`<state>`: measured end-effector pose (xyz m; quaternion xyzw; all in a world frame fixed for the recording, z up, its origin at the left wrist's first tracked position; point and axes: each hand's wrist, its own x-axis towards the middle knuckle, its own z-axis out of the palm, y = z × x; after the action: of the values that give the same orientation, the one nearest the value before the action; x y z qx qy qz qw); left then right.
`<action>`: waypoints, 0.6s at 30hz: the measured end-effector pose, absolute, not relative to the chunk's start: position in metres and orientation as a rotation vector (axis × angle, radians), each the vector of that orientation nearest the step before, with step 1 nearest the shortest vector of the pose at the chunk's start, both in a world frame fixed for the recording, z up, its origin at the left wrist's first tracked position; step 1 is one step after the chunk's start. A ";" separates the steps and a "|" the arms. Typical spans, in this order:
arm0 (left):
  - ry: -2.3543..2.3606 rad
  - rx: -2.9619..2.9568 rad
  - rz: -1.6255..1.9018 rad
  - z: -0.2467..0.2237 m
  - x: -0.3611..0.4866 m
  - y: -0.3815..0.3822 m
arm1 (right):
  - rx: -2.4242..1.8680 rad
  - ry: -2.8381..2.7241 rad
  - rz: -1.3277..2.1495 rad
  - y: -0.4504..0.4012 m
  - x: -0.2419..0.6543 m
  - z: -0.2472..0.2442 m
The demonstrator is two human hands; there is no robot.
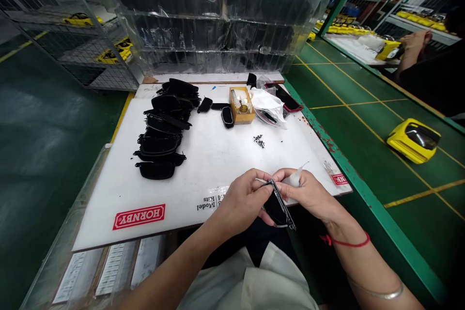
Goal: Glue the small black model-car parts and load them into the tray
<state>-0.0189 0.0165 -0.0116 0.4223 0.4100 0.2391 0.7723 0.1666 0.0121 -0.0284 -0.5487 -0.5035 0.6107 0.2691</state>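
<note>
We hold a black part [278,210] above our lap, just past the near edge of the white board [203,164], tilted with its narrow edge toward us. Our left hand [244,202] pinches it, thumb on the near face and fingers behind. Our right hand [304,193] has its fingers curled around a small bottle [293,178] with a thin tip, while its fingertips press at the part's upper end; whether they also pinch a tiny bit there, we cannot tell.

We judge this one piece to be midway through its handling, since both hands are on it and it is not set down. A long overlapping row of similar parts [160,143] lies at the left of the board. We cannot tell whether those are finished or waiting.

Two loose pieces, one at the box's corner [227,117] and one farther left [205,104], lie apart from that row, near the yellow box [244,119]. A little heap of black bits [259,141] lies in front of the box, so by our reckoning some fitting remains.
</note>
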 end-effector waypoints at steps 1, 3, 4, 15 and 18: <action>0.884 0.902 0.513 -0.010 -0.018 0.017 | -1.483 -1.374 1.630 0.012 0.167 -0.029; 0.890 0.894 0.508 -0.009 -0.018 0.018 | -1.496 -1.419 1.578 0.011 0.167 -0.029; 0.901 0.902 0.508 -0.008 -0.017 0.018 | -1.495 -1.442 1.550 0.011 0.167 -0.030; 1.002 0.990 0.521 -0.005 -0.015 0.020 | -1.487 -1.585 1.377 0.008 0.166 -0.026; 1.024 0.985 0.522 -0.005 -0.014 0.020 | -1.493 -1.632 1.301 0.007 0.166 -0.024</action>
<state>-0.0140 0.0198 -0.0045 0.4466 0.4646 0.2367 0.7271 0.1658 0.0070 -0.0238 -0.5578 -0.6098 0.4863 0.2838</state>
